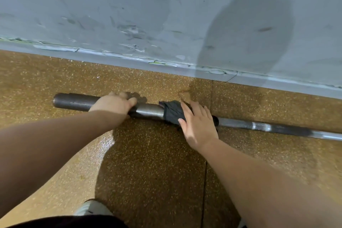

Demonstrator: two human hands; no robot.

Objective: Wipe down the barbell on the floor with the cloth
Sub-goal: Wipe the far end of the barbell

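The smooth round steel barbell [151, 110] lies on the speckled brown floor [148, 153], running from 9 toward 3 o'clock under the scuffed grey wall [129, 5] at 12. The left hand [112, 103] curls around its thick sleeve. The right hand [198, 126], fingers fairly straight, presses a dark ribbed cloth [172, 112] draped over the sleeve.
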